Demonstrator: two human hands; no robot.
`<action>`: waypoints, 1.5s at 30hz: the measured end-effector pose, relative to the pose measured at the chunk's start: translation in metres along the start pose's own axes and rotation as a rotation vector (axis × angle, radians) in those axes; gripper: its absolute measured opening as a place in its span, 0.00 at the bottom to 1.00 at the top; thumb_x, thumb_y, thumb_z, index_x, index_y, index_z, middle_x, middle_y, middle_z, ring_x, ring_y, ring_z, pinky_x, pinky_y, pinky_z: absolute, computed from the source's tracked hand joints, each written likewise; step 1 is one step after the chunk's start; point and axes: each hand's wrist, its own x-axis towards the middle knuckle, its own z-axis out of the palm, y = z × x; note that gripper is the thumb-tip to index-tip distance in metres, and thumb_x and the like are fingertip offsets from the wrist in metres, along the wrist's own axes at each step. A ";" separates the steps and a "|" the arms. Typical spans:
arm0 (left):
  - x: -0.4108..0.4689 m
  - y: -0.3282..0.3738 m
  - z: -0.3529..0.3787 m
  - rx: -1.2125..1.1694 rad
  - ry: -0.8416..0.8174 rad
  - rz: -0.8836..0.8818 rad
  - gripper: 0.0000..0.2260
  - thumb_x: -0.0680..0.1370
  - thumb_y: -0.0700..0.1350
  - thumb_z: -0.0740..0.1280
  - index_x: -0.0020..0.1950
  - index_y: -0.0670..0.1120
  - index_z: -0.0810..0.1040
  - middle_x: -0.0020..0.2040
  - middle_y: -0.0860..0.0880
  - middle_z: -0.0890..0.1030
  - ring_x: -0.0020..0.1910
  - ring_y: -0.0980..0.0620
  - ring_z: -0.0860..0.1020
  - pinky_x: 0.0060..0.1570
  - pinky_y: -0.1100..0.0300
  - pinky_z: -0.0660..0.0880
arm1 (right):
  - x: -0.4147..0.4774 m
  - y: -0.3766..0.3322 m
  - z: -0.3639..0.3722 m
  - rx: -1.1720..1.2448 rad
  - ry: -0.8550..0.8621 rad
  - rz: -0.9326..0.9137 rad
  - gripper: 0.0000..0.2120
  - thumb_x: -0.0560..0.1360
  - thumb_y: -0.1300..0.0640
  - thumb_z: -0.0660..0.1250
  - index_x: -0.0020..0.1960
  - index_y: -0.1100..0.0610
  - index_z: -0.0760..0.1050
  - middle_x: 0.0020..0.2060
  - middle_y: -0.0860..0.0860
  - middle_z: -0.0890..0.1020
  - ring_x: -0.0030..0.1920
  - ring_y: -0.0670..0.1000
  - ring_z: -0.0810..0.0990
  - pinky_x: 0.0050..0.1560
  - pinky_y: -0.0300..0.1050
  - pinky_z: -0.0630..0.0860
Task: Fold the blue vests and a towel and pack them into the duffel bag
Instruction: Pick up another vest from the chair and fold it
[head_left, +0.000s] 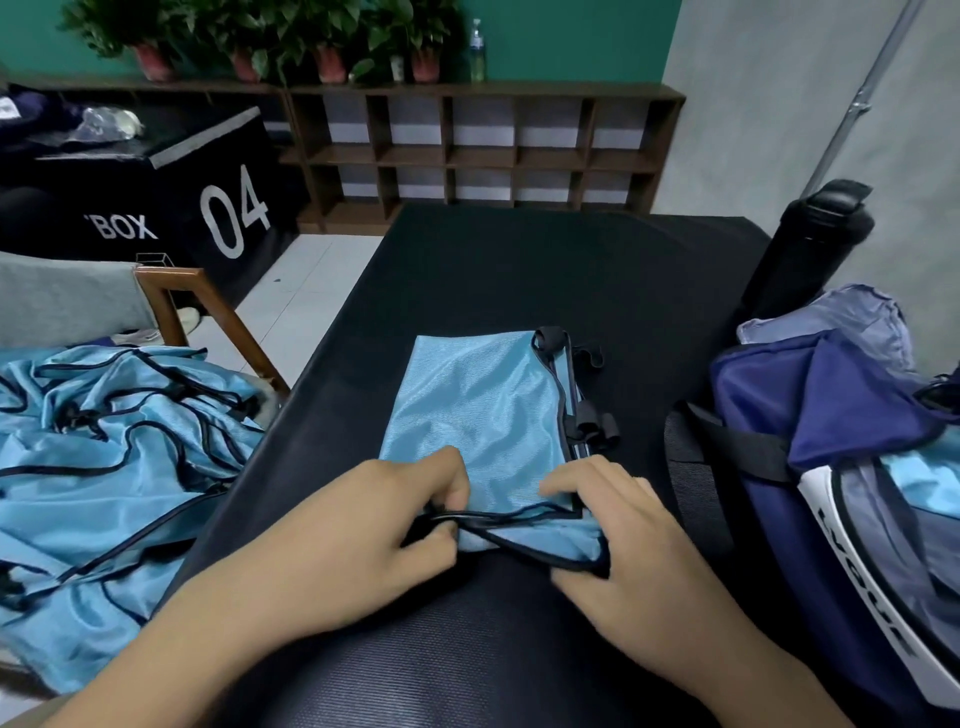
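Black desk (519, 270): left hand (363, 525), right hand (623, 535) pinch hem of blue vest (478, 400). Best folded away evenly, trim edges aligned.

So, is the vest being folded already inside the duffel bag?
No, the vest lies on the black table beside the duffel bag, its near edge pinched by the left hand and the right hand.

Soft, even indoor light with no hard shadows. Sheen glints on the vest (467, 405). Edges bow at 3 and 9 o'clock, and the whole frame is slightly blurred.
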 end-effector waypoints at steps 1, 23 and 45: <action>0.000 -0.001 -0.001 -0.001 0.001 -0.002 0.09 0.80 0.47 0.70 0.49 0.56 0.70 0.40 0.58 0.77 0.34 0.54 0.72 0.35 0.62 0.68 | 0.000 0.001 -0.001 0.018 0.049 0.016 0.15 0.73 0.52 0.70 0.58 0.41 0.75 0.55 0.35 0.77 0.55 0.43 0.76 0.57 0.40 0.71; 0.017 -0.023 0.009 -0.637 0.369 -0.286 0.06 0.82 0.47 0.73 0.59 0.55 0.82 0.48 0.48 0.87 0.50 0.43 0.86 0.58 0.44 0.81 | 0.002 0.001 -0.006 0.365 0.433 0.351 0.06 0.80 0.50 0.74 0.55 0.42 0.80 0.37 0.53 0.84 0.39 0.55 0.83 0.42 0.56 0.79; 0.022 -0.040 0.022 -0.493 0.352 -0.341 0.16 0.85 0.51 0.68 0.69 0.68 0.70 0.39 0.44 0.79 0.37 0.44 0.76 0.42 0.49 0.75 | 0.003 -0.001 -0.004 -0.029 0.446 0.434 0.25 0.79 0.59 0.69 0.74 0.44 0.72 0.57 0.38 0.79 0.56 0.47 0.79 0.55 0.51 0.77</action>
